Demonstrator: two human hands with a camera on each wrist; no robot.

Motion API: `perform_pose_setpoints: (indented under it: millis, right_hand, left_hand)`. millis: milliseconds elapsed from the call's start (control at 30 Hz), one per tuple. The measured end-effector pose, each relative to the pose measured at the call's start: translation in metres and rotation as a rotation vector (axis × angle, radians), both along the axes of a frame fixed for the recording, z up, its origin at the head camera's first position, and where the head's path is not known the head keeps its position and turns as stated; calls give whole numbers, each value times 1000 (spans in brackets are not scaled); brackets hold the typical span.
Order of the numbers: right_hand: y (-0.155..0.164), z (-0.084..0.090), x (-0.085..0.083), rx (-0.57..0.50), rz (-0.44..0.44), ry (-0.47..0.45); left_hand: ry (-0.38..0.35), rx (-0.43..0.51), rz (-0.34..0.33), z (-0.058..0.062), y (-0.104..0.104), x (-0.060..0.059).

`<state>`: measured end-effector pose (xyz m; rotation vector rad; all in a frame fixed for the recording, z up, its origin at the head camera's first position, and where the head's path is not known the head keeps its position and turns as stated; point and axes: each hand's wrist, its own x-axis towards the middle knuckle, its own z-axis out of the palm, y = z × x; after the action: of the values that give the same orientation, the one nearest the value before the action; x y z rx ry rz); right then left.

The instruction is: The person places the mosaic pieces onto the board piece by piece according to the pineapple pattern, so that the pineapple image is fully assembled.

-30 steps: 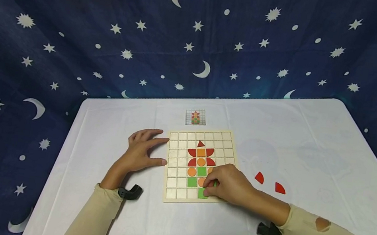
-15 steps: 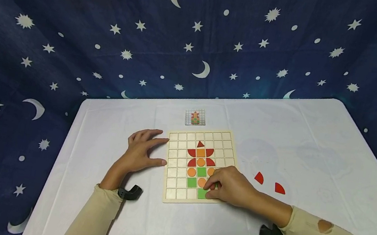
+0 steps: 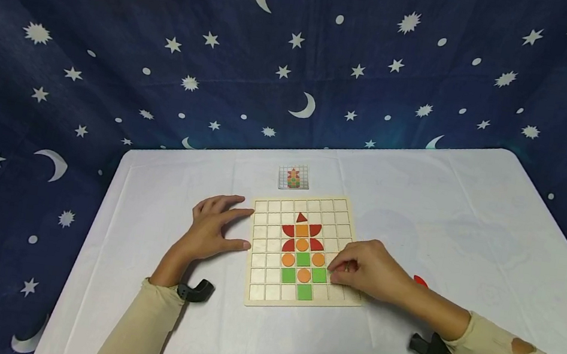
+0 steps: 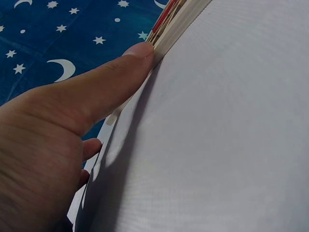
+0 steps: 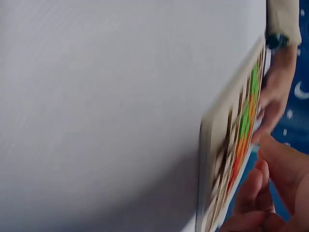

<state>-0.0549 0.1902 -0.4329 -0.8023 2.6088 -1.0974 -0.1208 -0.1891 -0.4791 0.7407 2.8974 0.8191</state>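
A square wooden grid board (image 3: 260, 275) lies on the white table, bearing a figure of flat shapes: a red triangle (image 3: 302, 218) at the top, an orange square (image 3: 302, 230), red quarter circles (image 3: 316, 244), orange circles (image 3: 304, 275) and green squares (image 3: 305, 292). My left hand (image 3: 210, 232) rests beside the board, fingers spread, its thumb and index fingertips at the left edge. Over the right-hand cells is my right hand (image 3: 371, 270), fingers loosely bent toward the thumb. No piece shows between its fingertips in the right wrist view. A loose red quarter circle (image 3: 420, 280) pokes out behind the right wrist.
A small pattern card (image 3: 294, 177) with a similar coloured figure lies beyond the board. Behind the table (image 3: 179, 180) hangs a dark blue curtain (image 3: 229, 97) with moons and stars. Black wrist cameras (image 3: 197, 290) sit on both wrists.
My right hand has left the bottom green square and moved right and slightly up, uncovering more green and orange pieces. It now hides one loose red quarter circle. My left hand stays put.
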Motion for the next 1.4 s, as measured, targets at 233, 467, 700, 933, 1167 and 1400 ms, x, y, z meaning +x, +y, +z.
perform_pose_setpoints:
  millis: [233, 467, 700, 933, 1167, 1400]
  right_hand:
    - [49, 8, -11, 123, -59, 18]
    - [90, 10, -14, 233, -116, -74]
    - [104, 4, -12, 251, -113, -127]
    - [99, -1, -12, 217, -103, -68]
    - [86, 1, -9, 80, -82, -149]
    - [40, 0, -3, -48, 21, -275]
  left_hand:
    - [4, -6, -1, 0, 0, -1]
    - [3, -4, -5, 1, 0, 0]
    - [8, -6, -6, -1, -1, 1]
    - [8, -2, -2, -1, 0, 0]
    - [8, -2, -5, 0, 0, 0]
    - [10, 1, -3, 0, 0, 0]
